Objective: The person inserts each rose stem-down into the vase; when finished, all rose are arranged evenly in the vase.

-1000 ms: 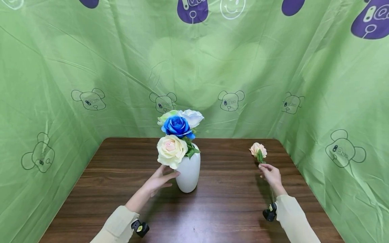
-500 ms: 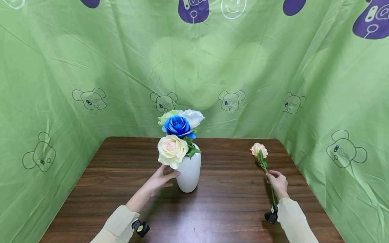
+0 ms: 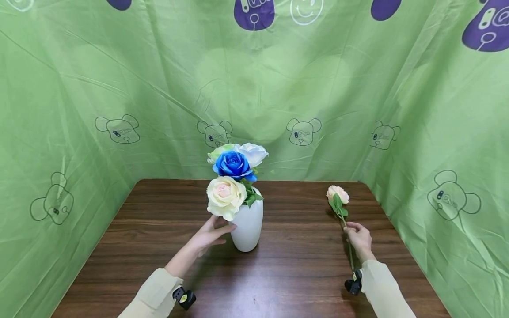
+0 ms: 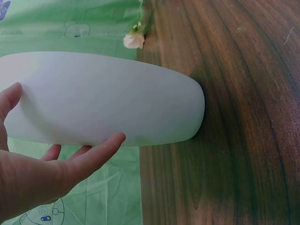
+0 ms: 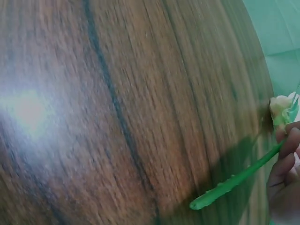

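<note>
A white vase [image 3: 246, 229] stands upright on the table, holding a cream rose [image 3: 226, 197], a blue rose [image 3: 232, 164], a white flower [image 3: 252, 154] and a partly hidden pale green flower [image 3: 219, 152]. My left hand [image 3: 207, 235] rests lightly against the vase's left side, fingers spread and fairly straight; the left wrist view shows the thumb and fingers by its white wall [image 4: 108, 98]. To the right, my right hand [image 3: 359, 237] pinches a pale pink flower [image 3: 337, 194] by its green stem. In the right wrist view the stem's cut end [image 5: 201, 202] points away from the fingers.
The brown wooden table [image 3: 294, 265] has a back edge against a green patterned curtain [image 3: 254, 88], which also hangs at both sides. Light glares off the tabletop near the front middle.
My right hand has slid down the pink flower's stem, toward me, then shifted slightly left. More leaves and stem show above the fingers. My left hand and the vase stay put.
</note>
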Demonstrator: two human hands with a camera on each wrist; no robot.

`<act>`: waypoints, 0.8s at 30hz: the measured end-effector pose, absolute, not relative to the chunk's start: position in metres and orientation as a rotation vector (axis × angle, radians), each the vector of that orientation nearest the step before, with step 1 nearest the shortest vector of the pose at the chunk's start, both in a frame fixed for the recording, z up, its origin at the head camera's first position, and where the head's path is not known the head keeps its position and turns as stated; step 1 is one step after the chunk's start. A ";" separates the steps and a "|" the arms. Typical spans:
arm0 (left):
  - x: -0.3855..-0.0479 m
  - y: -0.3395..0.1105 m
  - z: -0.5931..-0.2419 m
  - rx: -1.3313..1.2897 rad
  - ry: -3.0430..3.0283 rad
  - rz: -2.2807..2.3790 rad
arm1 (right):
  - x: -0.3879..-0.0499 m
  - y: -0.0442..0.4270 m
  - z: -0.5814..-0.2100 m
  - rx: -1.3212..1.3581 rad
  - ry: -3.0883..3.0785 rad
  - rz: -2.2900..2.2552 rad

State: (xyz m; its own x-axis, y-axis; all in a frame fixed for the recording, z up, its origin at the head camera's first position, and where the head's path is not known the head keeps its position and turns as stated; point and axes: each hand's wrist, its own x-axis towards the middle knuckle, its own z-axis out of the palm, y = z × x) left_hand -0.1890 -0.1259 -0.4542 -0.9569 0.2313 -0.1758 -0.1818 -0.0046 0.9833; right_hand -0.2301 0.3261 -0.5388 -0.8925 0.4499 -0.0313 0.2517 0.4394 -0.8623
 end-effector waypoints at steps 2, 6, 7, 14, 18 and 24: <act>-0.189 -0.126 -0.454 0.050 1.989 2.039 | -0.231 0.322 -0.537 -0.587 -2.475 1.381; -0.189 -0.126 -0.454 0.051 1.991 2.036 | -0.232 0.310 -0.535 -0.483 -2.378 1.298; -0.189 -0.126 -0.454 0.052 1.991 2.036 | -0.233 0.308 -0.537 -0.434 -2.337 1.308; -0.189 -0.126 -0.454 0.049 1.990 2.038 | -0.255 0.304 -0.566 0.008 -2.003 1.662; -0.188 -0.126 -0.453 0.051 1.991 2.041 | -0.264 0.293 -0.569 0.202 -1.840 1.862; -0.188 -0.126 -0.453 0.051 1.988 2.042 | -0.267 0.263 -0.556 0.398 -1.700 2.026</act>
State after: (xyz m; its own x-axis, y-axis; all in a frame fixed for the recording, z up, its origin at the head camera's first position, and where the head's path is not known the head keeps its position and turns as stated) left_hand -0.1880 -0.1255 -0.4525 -0.9573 0.2301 -0.1751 -0.1812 -0.0058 0.9834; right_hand -0.2674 0.2635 -0.5562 -0.8507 0.1624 0.4999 -0.5205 -0.1280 -0.8442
